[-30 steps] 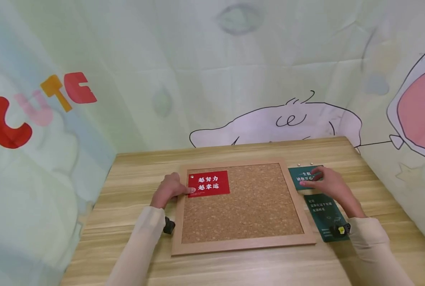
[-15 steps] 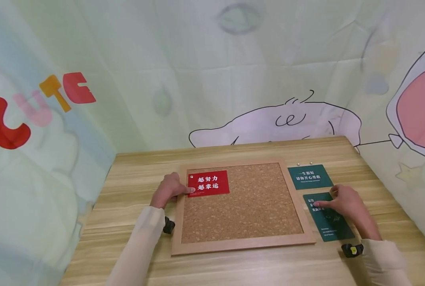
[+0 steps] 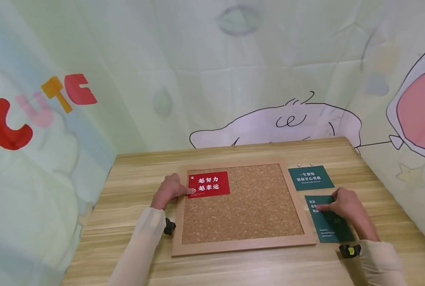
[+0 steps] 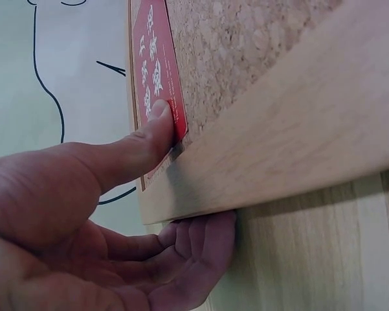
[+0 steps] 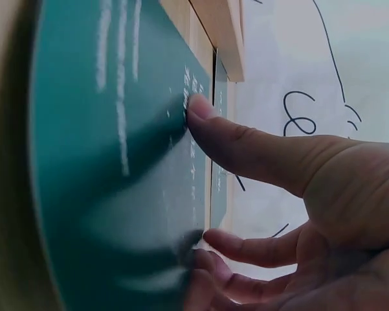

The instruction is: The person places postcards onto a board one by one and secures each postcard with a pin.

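Observation:
A framed corkboard (image 3: pixel 241 214) lies on the table with a red card (image 3: pixel 217 184) on its upper left. A small shiny pin (image 3: pixel 192 177) sits at that card's top left corner. My left hand (image 3: pixel 169 190) grips the board's left edge, its thumb pressing the red card and the other fingers curled against the frame's underside. To the right of the board lies a tall dark green card (image 3: pixel 328 228) with white print. My right hand (image 3: pixel 350 204) pinches this card near its top, the thumb on its face and fingertips at its edge, as the right wrist view shows.
A second green card (image 3: pixel 309 178) lies just above the tall one, close to the frame. Beyond it are two small shiny pins (image 3: pixel 305 165). A printed curtain (image 3: pixel 155 79) hangs behind and beside the wooden table (image 3: pixel 144 167).
My right hand has moved from over the upper green card down to the tall green card and taken hold of it. My left hand has stayed on the board's edge.

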A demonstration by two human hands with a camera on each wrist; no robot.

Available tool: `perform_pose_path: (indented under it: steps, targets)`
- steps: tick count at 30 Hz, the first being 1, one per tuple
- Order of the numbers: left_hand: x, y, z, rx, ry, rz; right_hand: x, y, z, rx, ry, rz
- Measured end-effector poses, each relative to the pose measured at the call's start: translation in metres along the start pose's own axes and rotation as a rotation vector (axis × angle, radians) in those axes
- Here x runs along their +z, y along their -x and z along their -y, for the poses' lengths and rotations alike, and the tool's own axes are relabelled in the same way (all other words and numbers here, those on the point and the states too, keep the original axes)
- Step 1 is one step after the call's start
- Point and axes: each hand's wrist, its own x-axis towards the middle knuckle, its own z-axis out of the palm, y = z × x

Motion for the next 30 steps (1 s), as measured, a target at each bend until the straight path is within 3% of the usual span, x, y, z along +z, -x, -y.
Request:
perform_pose_path:
  steps: [9, 18, 23, 30]
  targets:
    - [0.002, 0.000, 0.001, 0.006, 0.008, -0.005, -0.001, 0.002, -0.004, 0.031, -0.040, 0.036]
    - [0.002, -0.002, 0.001, 0.005, -0.024, -0.009, -0.024, 0.005, 0.001, -0.099, -0.110, 0.005]
    - [0.002, -0.002, 0.001, 0.004, -0.020, -0.008, -0.041, -0.001, 0.019, -0.167, -0.219, 0.036]
    - [0.001, -0.002, -0.001, -0.014, -0.020, -0.005, -0.051, -0.017, 0.062, -0.196, -0.373, 0.090]
